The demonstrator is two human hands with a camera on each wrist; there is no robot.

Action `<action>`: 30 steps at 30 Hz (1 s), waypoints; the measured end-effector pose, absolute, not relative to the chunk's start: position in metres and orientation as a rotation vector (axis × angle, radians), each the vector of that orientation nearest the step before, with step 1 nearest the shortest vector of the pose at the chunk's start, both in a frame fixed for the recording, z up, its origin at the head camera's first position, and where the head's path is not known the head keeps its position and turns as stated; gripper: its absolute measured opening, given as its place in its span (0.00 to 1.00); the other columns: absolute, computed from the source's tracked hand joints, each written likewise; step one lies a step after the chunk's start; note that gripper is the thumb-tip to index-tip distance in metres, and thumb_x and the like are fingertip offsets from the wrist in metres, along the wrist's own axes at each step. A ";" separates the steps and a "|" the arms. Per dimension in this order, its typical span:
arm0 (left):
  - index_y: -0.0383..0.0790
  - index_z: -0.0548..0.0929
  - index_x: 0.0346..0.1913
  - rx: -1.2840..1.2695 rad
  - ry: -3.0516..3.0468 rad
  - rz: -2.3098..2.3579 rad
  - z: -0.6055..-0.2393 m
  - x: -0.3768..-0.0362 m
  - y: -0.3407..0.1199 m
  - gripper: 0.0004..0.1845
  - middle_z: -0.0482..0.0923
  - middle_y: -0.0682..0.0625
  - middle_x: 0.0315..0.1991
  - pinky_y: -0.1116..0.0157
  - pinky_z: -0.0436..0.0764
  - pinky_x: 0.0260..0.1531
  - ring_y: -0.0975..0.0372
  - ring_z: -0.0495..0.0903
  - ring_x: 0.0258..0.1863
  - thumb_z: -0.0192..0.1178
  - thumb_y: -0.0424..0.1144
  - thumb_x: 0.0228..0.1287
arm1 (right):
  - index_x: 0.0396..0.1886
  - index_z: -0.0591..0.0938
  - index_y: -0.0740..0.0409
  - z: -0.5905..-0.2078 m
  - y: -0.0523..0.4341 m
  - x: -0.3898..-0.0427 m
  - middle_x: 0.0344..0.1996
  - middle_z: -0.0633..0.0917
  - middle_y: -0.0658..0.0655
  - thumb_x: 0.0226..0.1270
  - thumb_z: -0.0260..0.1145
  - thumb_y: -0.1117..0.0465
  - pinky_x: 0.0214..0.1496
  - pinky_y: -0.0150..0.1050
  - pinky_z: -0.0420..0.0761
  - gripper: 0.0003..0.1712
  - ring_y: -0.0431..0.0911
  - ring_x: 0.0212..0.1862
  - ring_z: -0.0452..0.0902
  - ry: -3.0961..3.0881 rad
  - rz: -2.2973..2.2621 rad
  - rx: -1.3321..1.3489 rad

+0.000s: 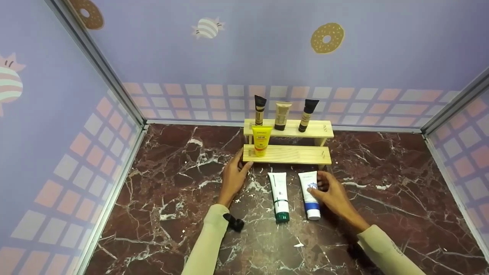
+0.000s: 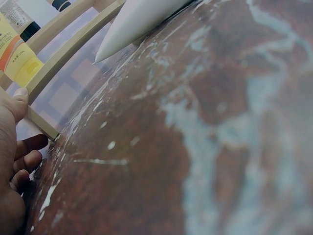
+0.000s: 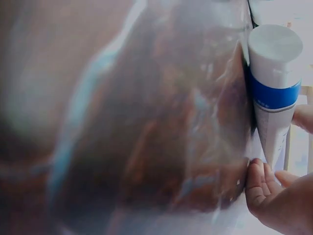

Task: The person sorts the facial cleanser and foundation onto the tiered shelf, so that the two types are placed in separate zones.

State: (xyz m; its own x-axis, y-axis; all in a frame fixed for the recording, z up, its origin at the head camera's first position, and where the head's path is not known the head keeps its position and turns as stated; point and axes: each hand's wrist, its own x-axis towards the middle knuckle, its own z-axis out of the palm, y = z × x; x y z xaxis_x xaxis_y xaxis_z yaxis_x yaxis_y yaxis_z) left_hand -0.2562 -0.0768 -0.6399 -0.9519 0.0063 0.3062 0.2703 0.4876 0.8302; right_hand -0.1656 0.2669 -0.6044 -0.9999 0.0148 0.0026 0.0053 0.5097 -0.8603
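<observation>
A two-step wooden rack (image 1: 288,153) stands against the back wall. My left hand (image 1: 233,176) holds its lower left end, the thumb on the front edge and the fingers around by the leg, as the left wrist view shows. On the table lies a white tube with a blue band (image 1: 310,193). My right hand (image 1: 335,195) grips that tube from the right, thumb on its front and fingers at its side; in the right wrist view its white cap (image 3: 276,44) points toward the camera. Left of it lies a white tube with a green cap (image 1: 280,196), untouched.
A yellow tube (image 1: 261,142) stands on the lower step at the left. The upper step bears a black-and-gold tube (image 1: 259,110), a beige tube (image 1: 282,115) and a black-ended tube (image 1: 308,115). Patterned walls (image 1: 267,57) enclose the dark marbled table (image 1: 168,191).
</observation>
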 end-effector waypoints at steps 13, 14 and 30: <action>0.34 0.74 0.80 -0.234 -2.478 -1.470 -0.638 -0.254 -0.077 0.35 0.79 0.45 0.35 0.60 0.74 0.37 0.54 0.78 0.34 0.70 0.45 0.78 | 0.67 0.78 0.80 -0.593 0.261 -0.171 0.46 0.90 0.71 0.65 0.82 0.66 0.41 0.33 0.85 0.36 0.54 0.42 0.88 -2.829 1.600 0.022; 0.34 0.75 0.80 -0.233 -2.477 -1.470 -0.638 -0.254 -0.077 0.35 0.79 0.46 0.35 0.60 0.74 0.37 0.54 0.78 0.34 0.70 0.45 0.79 | 0.67 0.78 0.81 -0.592 0.261 -0.172 0.46 0.90 0.71 0.64 0.82 0.66 0.40 0.33 0.85 0.37 0.52 0.41 0.87 -2.828 1.625 0.028; 0.32 0.76 0.79 -0.245 -2.465 -1.443 -0.640 -0.255 -0.076 0.34 0.79 0.46 0.35 0.60 0.75 0.37 0.59 0.75 0.33 0.71 0.45 0.78 | 0.70 0.73 0.85 -0.574 0.272 -0.169 0.52 0.85 0.74 0.65 0.77 0.74 0.43 0.38 0.91 0.37 0.46 0.42 0.86 -2.639 2.066 -0.036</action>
